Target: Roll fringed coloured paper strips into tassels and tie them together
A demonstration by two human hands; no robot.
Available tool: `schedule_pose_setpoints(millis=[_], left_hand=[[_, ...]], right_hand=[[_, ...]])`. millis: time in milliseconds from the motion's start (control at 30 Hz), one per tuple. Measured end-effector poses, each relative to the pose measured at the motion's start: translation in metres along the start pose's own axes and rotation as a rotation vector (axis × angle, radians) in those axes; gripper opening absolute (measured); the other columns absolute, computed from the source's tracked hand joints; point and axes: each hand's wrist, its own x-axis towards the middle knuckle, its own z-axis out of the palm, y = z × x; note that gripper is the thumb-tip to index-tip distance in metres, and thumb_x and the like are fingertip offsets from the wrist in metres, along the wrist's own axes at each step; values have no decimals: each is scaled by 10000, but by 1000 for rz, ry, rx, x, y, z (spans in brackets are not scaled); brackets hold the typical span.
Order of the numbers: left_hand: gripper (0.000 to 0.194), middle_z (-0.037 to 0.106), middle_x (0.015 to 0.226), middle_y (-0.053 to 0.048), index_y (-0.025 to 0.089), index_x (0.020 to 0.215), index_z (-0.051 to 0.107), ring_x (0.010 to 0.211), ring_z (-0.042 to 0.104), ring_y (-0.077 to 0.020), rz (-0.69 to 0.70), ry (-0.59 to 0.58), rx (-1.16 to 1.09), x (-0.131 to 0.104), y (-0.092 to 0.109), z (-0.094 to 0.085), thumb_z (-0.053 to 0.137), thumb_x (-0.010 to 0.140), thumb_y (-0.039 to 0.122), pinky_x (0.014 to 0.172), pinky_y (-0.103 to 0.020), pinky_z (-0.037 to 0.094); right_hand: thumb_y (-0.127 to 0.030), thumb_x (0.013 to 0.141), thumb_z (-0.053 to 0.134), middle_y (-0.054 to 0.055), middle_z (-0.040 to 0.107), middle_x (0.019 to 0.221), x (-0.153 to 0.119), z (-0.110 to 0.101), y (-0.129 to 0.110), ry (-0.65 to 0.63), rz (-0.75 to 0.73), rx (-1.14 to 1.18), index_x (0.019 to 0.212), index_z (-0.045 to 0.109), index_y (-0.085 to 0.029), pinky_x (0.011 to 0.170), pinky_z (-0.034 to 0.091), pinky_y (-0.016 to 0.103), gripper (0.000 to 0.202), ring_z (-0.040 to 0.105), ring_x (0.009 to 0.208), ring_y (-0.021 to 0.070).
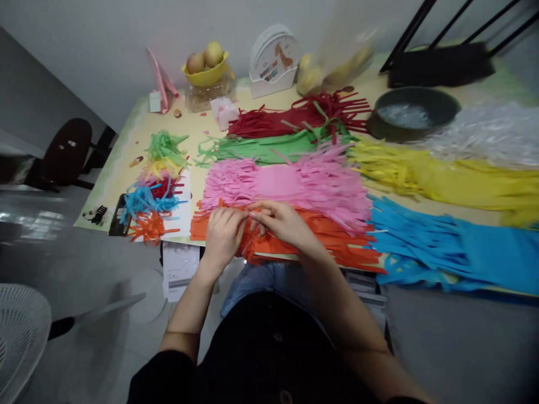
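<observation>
My left hand (225,233) and my right hand (282,221) meet at the fingertips above the fringed orange strips (328,238) at the table's front edge. Both hands are closed in a pinch. What they pinch is too small to make out; a thin pale strand seems to hang just below the fingers, over the orange strips. Right behind the hands lies a fringed pink sheet (275,182). Farther back are green fringed strips (273,147) and a dark red fringed bundle (273,122).
Small multicoloured tassels (154,193) lie at left by a dark phone-like object (119,217). Blue (492,252) and yellow fringed sheets (455,179) spread right, near a dark bowl (415,109). A yellow fruit bowl (206,77) stands behind. A fan (21,336) stands lower left.
</observation>
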Motion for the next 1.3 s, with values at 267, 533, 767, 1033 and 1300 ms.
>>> schedule_pose_setpoints(millis=[267, 533, 767, 1033, 1300], left_hand=[[98, 705, 863, -45, 183, 928, 617, 839, 614, -205, -3, -28, 10, -10, -13, 5, 541, 982, 210, 789, -343, 484], [79, 701, 885, -50, 181, 946, 635, 868, 620, -202, -33, 51, -76, -5, -22, 19, 564, 970, 205, 824, -344, 486], [105, 708, 923, -48, 204, 959, 661, 906, 610, -221, -29, -66, -3, -3, -23, 25, 561, 972, 234, 852, -364, 463], [147, 710, 1038, -80, 211, 1000, 708, 1047, 610, -247, -156, -291, 21, 5, -76, 4, 575, 940, 222, 985, -415, 447], [119, 632, 798, -98, 130, 779, 719, 864, 608, -267, -493, -180, 268, -1, -183, -36, 605, 776, 92, 830, -413, 444]], right_hand=[[-504, 753, 739, -81, 482, 471, 6, 15, 7, 185, 12, 234, 826, 631, -191, 374, 351, 200, 339, 423, 366, 71], [-456, 686, 789, -32, 640, 633, 14, 9, 10, 113, 58, 238, 1020, 668, -186, 596, 589, 292, 446, 642, 558, 136], [-490, 701, 792, 9, 636, 748, 20, 2, 17, 261, -94, 110, 784, 675, -167, 445, 420, 201, 353, 527, 524, 78], [-517, 849, 667, -99, 448, 584, 16, -10, 10, 482, -247, 434, 973, 509, -255, 417, 364, 161, 330, 369, 449, 64], [-456, 808, 683, -42, 562, 667, 17, -3, 24, 382, -245, 263, 898, 589, -204, 552, 469, 221, 284, 518, 548, 80]])
